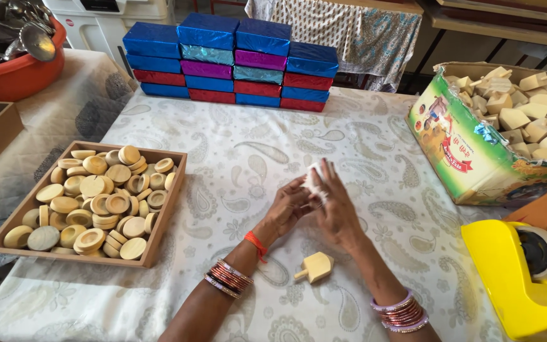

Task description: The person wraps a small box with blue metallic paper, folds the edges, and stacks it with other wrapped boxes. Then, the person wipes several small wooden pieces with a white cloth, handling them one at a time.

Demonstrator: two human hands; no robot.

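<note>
Near the middle of the counter (242, 152), the left hand (288, 208) and the right hand (335, 212) meet around a small white piece (314, 176); the fingers of both hands pinch it between them, held just above the patterned cloth. A wooden spinning top (314, 266) lies on the counter just below the hands, near the front edge. By the left edge sits a shallow wooden tray (166, 206) heaped with round wooden discs (96, 202), many of them hollowed. At the right edge a printed cardboard box (463, 158) holds pale wooden blocks (527, 107). Along the back edge stands a stack of foil-wrapped boxes (232, 60), blue, red, purple and teal. A yellow tape dispenser (514, 278) occupies the front right corner. Off the back left corner, a red tub (14, 73) holds metal spoons (7, 28).
</note>
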